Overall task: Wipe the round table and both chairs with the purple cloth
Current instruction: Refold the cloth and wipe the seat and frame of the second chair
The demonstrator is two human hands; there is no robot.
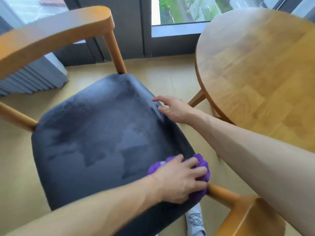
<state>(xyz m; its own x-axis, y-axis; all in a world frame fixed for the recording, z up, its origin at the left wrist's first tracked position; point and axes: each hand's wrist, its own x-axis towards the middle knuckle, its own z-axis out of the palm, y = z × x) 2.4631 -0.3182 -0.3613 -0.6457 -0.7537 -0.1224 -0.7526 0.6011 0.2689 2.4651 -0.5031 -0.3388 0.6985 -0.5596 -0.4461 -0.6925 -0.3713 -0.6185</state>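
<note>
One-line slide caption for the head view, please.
Left hand wipes the chair's dark seat with the purple cloth; right hand touches the seat edge.

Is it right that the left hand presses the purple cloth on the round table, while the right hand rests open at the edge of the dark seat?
Not quite. In the head view the left hand presses the purple cloth on the dark seat of the chair, near its corner, not on the round table. The right hand does rest open at the seat's edge.
</note>
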